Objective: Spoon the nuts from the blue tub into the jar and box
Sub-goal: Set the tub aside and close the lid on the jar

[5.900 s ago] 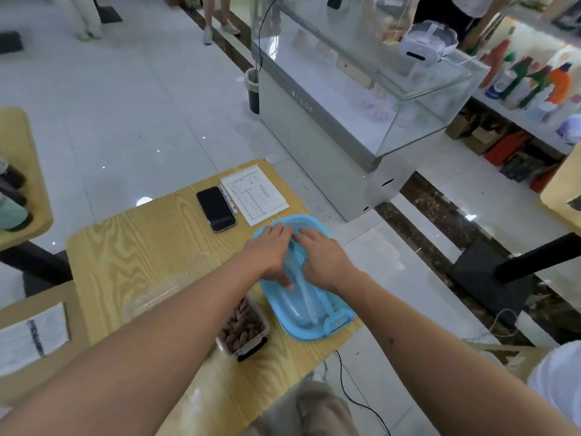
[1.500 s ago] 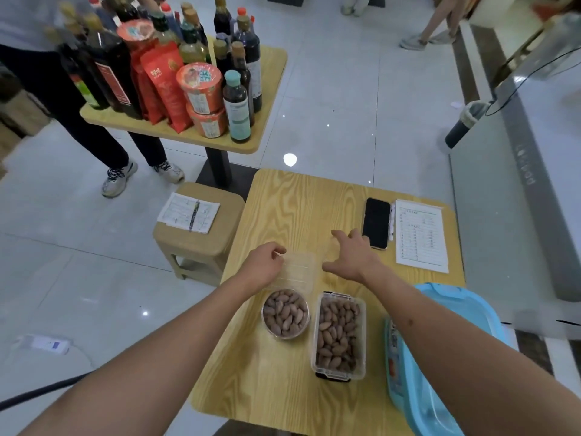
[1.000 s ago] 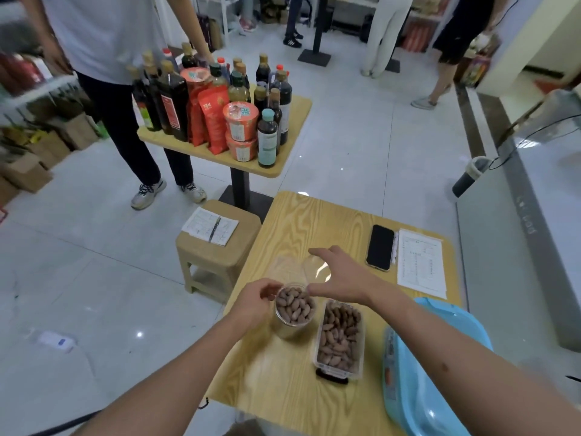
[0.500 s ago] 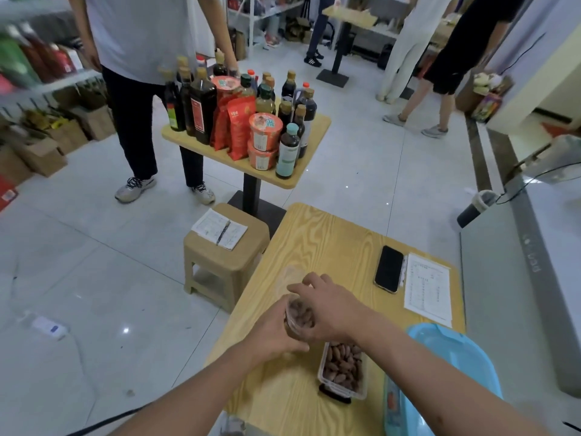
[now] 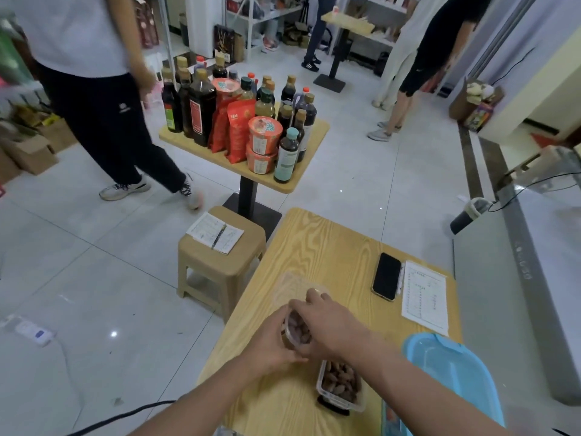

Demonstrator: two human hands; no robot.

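Standing at far left on the tiled floor: a person (image 5: 94, 89) in a white top and dark trousers. Crowding the small table (image 5: 301, 158) beside them: dark bottles (image 5: 201, 108), red bags (image 5: 237, 130) and stacked cups (image 5: 264, 143). Lying on the stool (image 5: 220, 262) below: a notebook (image 5: 215, 237).

Cupping the jar (image 5: 295, 330) from its left side above the wooden table (image 5: 327, 253): the left hand (image 5: 270, 344), fingers curled round the wall. Tilting toward the camera: the jar, mouth facing up and nearer, nuts (image 5: 297, 325) showing inside. Gripping the jar from above and from the right: the right hand (image 5: 330, 325), fingers draped over the rim. Lying flat just beyond the hands: a clear lid (image 5: 292, 287).

Sitting near the table's front edge, just right of the jar: the box (image 5: 341, 385), full of nuts, long axis running away from the camera. Lying farther back: a phone (image 5: 386, 280), long axis likewise running away, with a sheet (image 5: 424, 297) beside it. Overhanging the table's right corner: the tub (image 5: 452, 372), only partly in view.
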